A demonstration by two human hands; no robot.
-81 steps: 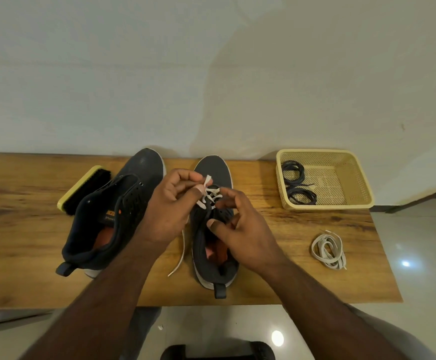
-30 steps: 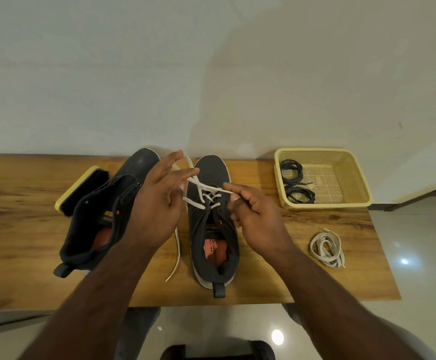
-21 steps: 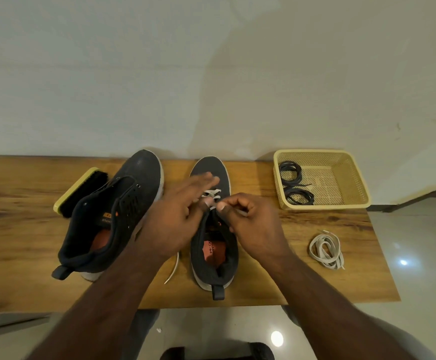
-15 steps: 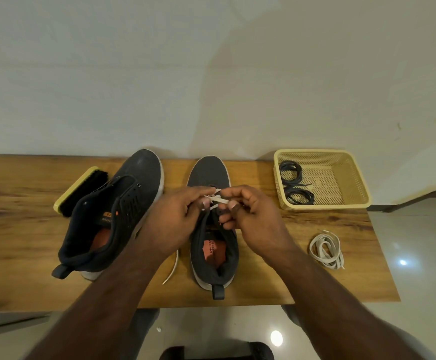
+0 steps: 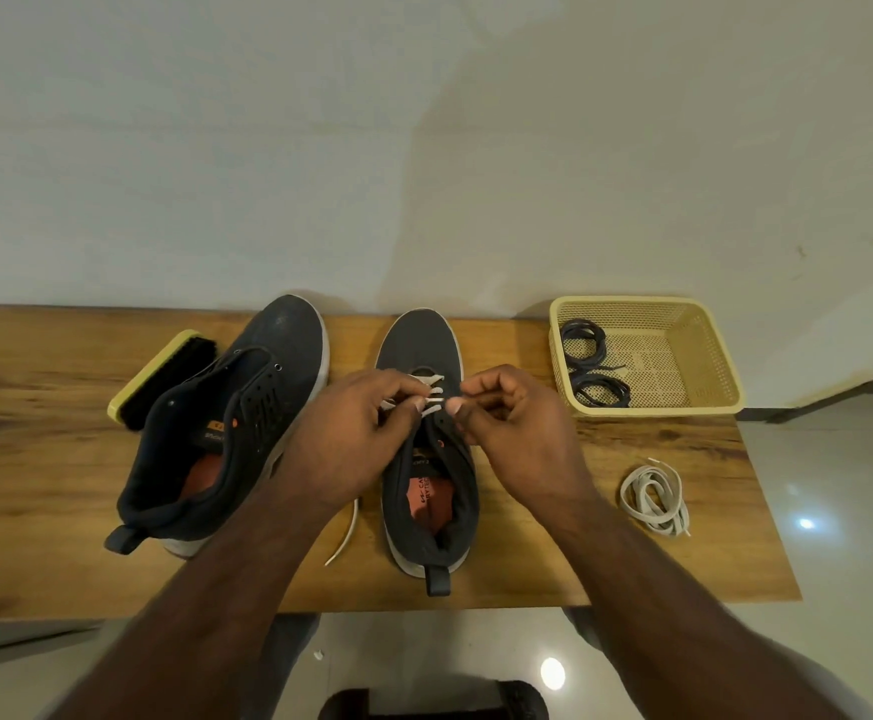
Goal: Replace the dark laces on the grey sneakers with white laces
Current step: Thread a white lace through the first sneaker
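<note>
Both hands (image 5: 351, 433) (image 5: 517, 423) have drawn slightly apart, fingers still pinching the white lace (image 5: 432, 394) over the sneaker (image 5: 424, 491).

A wooden worktop (image 5: 34, 459) with dark grain stands against a plain pale wall (image 5: 320, 148). Glossy light floor tiles (image 5: 839, 511) reflect two bright spots, probably ceiling lamps. A dark skirting strip (image 5: 850, 392) runs at right.
</note>
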